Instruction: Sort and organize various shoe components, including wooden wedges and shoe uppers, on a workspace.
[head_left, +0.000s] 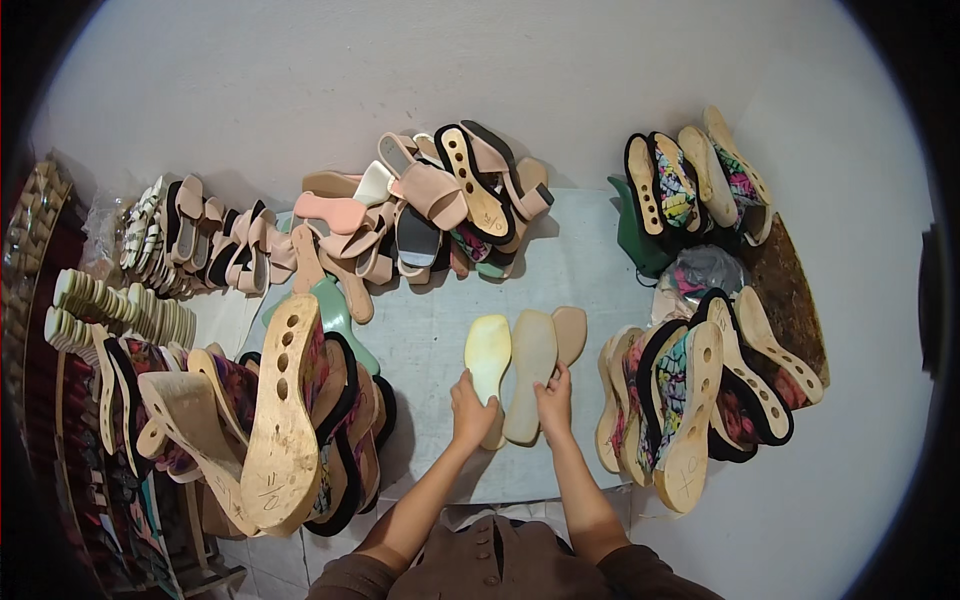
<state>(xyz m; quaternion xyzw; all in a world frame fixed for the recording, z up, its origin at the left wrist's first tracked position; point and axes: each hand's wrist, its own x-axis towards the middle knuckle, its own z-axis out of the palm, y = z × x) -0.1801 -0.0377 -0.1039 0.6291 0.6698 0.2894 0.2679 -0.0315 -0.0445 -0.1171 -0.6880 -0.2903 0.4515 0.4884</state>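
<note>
Closed around the left edge of a pale yellow insole, my left hand keeps its thumb over the lower half. A tan piece shows below that insole. To its right, my right hand grips the right edge of a larger beige sole. The two pieces stand side by side, toes pointing away from me. Partly covered by the beige sole, a tan insole shows behind my right fingertips. The undersides of the held pieces are hidden.
A pale blue tabletop lies underneath. Heeled sandals are piled at the back. Wooden wedge lasts crowd the left; more lasts line the right. Stacked cream soles stand far left. A plastic-wrapped bundle sits back right.
</note>
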